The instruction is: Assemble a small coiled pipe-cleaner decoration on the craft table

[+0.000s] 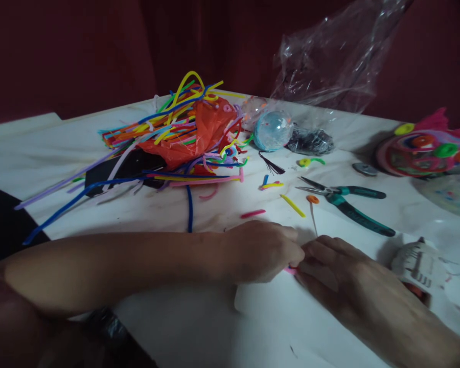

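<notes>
My left hand point(262, 253) is closed, its fingertips meeting those of my right hand point(339, 273) over a sheet of white paper point(268, 317). A small pink pipe cleaner piece point(291, 270) shows between the two hands; the rest of it is hidden by fingers. Both hands pinch around it. Just beyond them lie a pink pipe cleaner piece point(253, 213), a yellow one point(293, 205) and an orange coil point(312, 199) with a thin pale stem.
Green-handled pliers point(362, 214) lie open behind my right hand. A heap of pipe cleaners point(176, 133) fills the back left. Near it are a clear plastic ball point(273, 130) and a plastic bag point(329, 61). A white glue-tape-like dispenser point(417, 266) and a decorated pink container point(414, 153) stand right.
</notes>
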Demonstrator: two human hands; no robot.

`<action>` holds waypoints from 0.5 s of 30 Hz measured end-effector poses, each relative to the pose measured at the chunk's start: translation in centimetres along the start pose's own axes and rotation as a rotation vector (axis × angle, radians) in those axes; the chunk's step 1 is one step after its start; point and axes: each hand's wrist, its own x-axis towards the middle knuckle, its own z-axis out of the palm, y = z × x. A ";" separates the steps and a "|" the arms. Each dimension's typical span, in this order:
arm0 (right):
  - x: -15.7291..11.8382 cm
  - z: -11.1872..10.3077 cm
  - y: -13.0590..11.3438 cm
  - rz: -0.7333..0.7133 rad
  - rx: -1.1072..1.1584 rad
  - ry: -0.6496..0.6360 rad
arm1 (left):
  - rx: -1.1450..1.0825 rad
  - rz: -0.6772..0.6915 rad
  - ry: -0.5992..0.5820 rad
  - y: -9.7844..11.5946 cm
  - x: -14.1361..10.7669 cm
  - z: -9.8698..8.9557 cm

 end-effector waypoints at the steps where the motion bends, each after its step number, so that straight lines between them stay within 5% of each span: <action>1: 0.0 0.0 -0.1 0.000 0.009 -0.012 | -0.004 -0.014 -0.014 0.1 0.0 0.0; 15: -0.2 -0.4 0.0 -0.009 0.038 -0.002 | 0.026 -0.024 -0.045 0.4 -0.1 0.2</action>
